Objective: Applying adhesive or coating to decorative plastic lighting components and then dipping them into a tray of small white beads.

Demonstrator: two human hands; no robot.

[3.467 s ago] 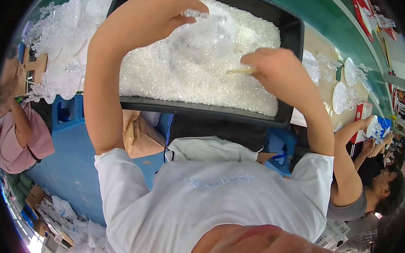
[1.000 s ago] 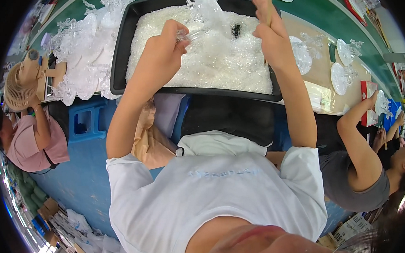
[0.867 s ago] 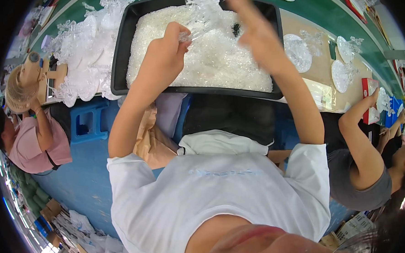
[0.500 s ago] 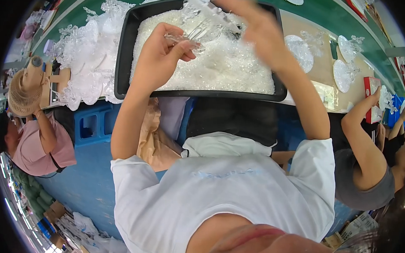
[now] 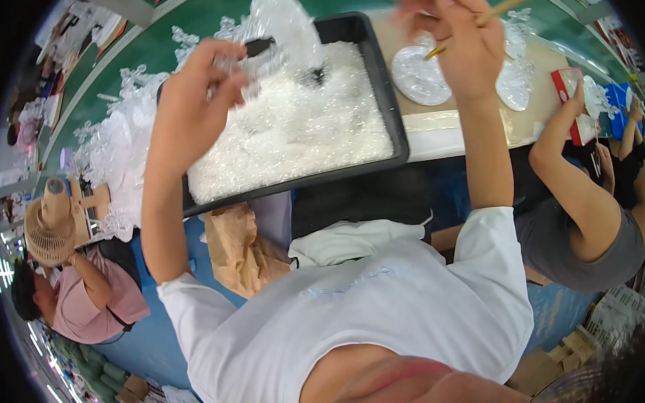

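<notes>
My left hand [image 5: 192,110] is closed on a clear plastic ornament [image 5: 284,25] with a broad disc-like base, held above the left part of a black tray [image 5: 400,121]. White, glittering granules [image 5: 297,133] fill the tray. To the right of it, my right hand [image 5: 467,44] is raised, with a thin wooden-handled brush [image 5: 508,6] gripped in its fingers. The brush's lower end points down and left, above a round clear base [image 5: 419,76] lying on the table. Some fingertips of both hands are smeared by motion.
Several clear ornaments [image 5: 119,150] crowd the table left of the tray. On the right stands another clear ornament [image 5: 515,82], beyond which a co-worker's hand touches a red box [image 5: 568,86]. At left, a person holds a beige fan [image 5: 50,223]. A brown paper bag [image 5: 241,253] hangs below the table.
My right hand has moved right, away from the ornament, and the brush now shows in it. My left hand has shifted left with the ornament, its base now turned upward. The view has swung.
</notes>
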